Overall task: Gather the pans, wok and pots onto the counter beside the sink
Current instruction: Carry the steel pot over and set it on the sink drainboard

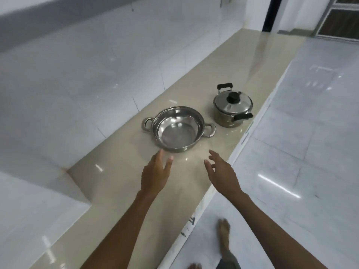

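A wide, shallow steel pot (177,129) with two loop handles stands uncovered on the beige counter (120,187). Behind it to the right is a smaller steel pot (232,108) with a lid, a black knob and black handles. My left hand (155,174) hovers just in front of the shallow pot's near rim, fingers apart, holding nothing. My right hand (221,171) is held open a little to the right of the shallow pot's near edge, also with nothing in it. Neither hand touches a pot.
A white tiled wall (87,78) runs along the counter's left side and steps out into a block at the near left. The counter's right edge drops to a glossy tiled floor (301,152). My bare feet (223,233) stand beside the counter.
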Demonstrator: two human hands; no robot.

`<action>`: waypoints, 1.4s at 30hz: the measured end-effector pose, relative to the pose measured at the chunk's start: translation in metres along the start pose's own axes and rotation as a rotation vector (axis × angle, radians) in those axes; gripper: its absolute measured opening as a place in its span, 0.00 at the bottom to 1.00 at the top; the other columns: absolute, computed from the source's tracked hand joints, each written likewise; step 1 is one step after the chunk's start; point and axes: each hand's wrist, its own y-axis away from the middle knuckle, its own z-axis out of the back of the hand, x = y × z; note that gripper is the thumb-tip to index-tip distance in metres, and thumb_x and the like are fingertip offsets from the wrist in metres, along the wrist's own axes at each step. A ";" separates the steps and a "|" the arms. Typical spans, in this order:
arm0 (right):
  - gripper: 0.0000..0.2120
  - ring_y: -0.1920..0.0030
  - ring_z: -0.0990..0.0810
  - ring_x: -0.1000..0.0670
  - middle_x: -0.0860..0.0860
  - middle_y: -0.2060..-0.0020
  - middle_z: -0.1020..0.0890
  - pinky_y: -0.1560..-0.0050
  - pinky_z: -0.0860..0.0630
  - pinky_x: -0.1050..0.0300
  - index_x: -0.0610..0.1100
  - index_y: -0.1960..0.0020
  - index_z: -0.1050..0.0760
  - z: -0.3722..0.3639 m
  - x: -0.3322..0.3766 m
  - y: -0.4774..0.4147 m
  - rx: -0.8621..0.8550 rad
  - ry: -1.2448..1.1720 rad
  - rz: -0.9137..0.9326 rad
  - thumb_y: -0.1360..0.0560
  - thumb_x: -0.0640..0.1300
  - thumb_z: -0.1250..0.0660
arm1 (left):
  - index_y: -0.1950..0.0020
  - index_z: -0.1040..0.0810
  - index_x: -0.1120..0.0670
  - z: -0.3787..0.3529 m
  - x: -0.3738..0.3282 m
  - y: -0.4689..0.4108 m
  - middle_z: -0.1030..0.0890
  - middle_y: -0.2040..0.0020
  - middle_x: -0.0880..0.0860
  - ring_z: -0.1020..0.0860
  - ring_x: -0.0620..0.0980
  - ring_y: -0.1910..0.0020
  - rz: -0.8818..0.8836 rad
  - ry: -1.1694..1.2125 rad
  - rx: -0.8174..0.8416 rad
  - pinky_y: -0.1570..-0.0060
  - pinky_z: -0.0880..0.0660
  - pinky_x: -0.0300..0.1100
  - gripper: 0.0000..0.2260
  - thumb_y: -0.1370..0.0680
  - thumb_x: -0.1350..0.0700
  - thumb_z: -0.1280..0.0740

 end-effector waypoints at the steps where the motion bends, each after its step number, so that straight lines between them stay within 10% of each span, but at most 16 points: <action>1: 0.21 0.45 0.16 0.46 0.50 0.36 0.19 0.45 0.21 0.46 0.50 0.27 0.34 -0.001 -0.008 -0.023 0.000 -0.015 0.001 0.18 0.56 0.41 | 0.27 0.31 0.53 -0.002 0.000 -0.019 0.24 0.29 0.55 0.24 0.59 0.33 0.046 0.018 -0.023 0.37 0.28 0.53 0.25 0.18 0.39 0.42; 15: 0.17 0.50 0.18 0.33 0.38 0.58 0.15 0.52 0.25 0.47 0.39 0.33 0.31 0.000 -0.091 -0.229 0.228 -0.066 -0.116 0.17 0.47 0.40 | 0.24 0.37 0.61 -0.017 0.031 -0.224 0.26 0.29 0.65 0.27 0.64 0.31 0.732 0.183 -0.105 0.32 0.31 0.53 0.34 0.20 0.37 0.39; 26: 0.09 0.61 0.15 0.43 0.45 0.57 0.15 0.56 0.18 0.40 0.42 0.40 0.27 0.009 -0.088 -0.243 0.303 -0.167 -0.110 0.17 0.44 0.39 | 0.39 0.22 0.62 -0.040 0.047 -0.276 0.18 0.43 0.63 0.21 0.63 0.44 0.669 0.181 -0.243 0.45 0.28 0.51 0.17 0.17 0.53 0.44; 30: 0.09 0.62 0.16 0.44 0.47 0.59 0.16 0.56 0.18 0.41 0.43 0.40 0.25 0.008 -0.087 -0.246 0.270 -0.156 -0.110 0.17 0.44 0.39 | 0.44 0.19 0.63 -0.040 0.053 -0.271 0.17 0.54 0.60 0.21 0.54 0.63 0.762 0.468 -0.342 0.57 0.23 0.49 0.15 0.21 0.58 0.42; 36: 0.08 0.68 0.26 0.60 0.53 0.66 0.23 0.68 0.33 0.71 0.42 0.42 0.23 0.000 -0.069 -0.244 0.135 -0.074 0.045 0.18 0.42 0.39 | 0.44 0.19 0.62 -0.024 0.067 -0.219 0.17 0.59 0.55 0.20 0.51 0.63 0.813 0.545 -0.437 0.54 0.19 0.51 0.13 0.20 0.56 0.38; 42: 0.10 0.61 0.21 0.43 0.43 0.59 0.17 0.62 0.36 0.57 0.39 0.42 0.22 -0.019 -0.022 -0.236 0.078 -0.095 0.205 0.18 0.40 0.40 | 0.50 0.17 0.55 0.009 0.088 -0.103 0.14 0.57 0.53 0.16 0.53 0.56 0.832 0.558 -0.541 0.54 0.19 0.53 0.11 0.19 0.53 0.38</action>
